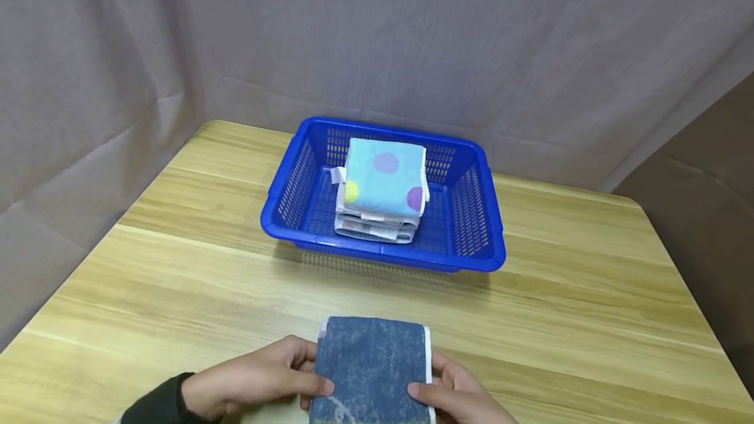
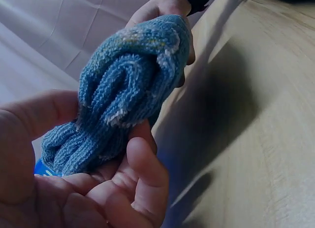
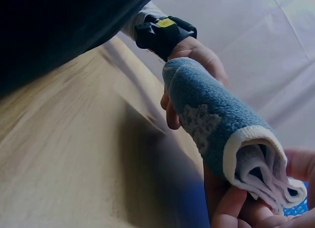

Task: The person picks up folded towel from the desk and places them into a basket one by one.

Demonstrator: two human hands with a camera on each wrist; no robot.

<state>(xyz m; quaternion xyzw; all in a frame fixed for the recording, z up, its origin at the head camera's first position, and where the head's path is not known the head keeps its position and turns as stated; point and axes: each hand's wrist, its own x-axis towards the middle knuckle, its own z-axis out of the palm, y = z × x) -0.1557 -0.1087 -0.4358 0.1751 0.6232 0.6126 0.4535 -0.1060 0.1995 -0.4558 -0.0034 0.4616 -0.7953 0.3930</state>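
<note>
A folded dark blue towel (image 1: 374, 371) with white edging is held between both hands at the front of the table. My left hand (image 1: 265, 371) pinches its left side, thumb on top and fingers underneath. On the opposite side my right hand (image 1: 459, 391) grips the white edge the same way. The left wrist view shows the thick folded layers of the towel (image 2: 128, 85) raised above the table. In the right wrist view, the towel (image 3: 211, 110) shows a pale patch on its side and several layers inside its white-bound end.
Beyond the hands stands a blue plastic basket (image 1: 383, 250) with mesh walls. Inside it lies a stack of folded towels, topped by a light blue towel (image 1: 383, 182) with coloured dots. The wooden table (image 1: 194, 280) meets a grey curtain (image 1: 365, 38) at the back.
</note>
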